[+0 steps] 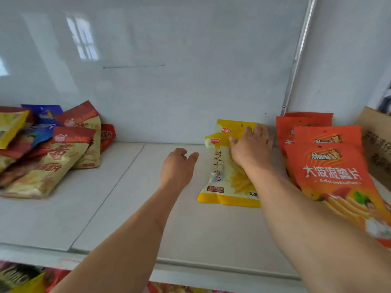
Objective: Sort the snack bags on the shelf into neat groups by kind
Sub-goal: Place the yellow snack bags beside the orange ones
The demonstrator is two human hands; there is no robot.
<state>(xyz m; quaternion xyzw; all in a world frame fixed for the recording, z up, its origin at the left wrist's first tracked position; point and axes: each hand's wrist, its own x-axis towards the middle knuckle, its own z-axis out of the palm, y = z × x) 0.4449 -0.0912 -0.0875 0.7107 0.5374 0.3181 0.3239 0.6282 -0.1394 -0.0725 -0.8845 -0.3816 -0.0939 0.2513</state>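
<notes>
Over on the left, a jumbled pile of red-and-yellow bags [63, 157] sits against the back wall of the shelf [118, 208]. Centre now: the left hand [178, 166] hovers, fingers loosely curled, holding nothing. Beside it, the right hand [250, 148] presses flat on the yellow bags [220, 174]. Far right, orange bags [330, 172] stand grouped.

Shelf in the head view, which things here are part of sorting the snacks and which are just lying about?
Part of the job:
yellow bags under the right hand
orange bags
mixed pile
left hand, holding nothing

Lying about:
cardboard box
bags on the lower shelf
</notes>
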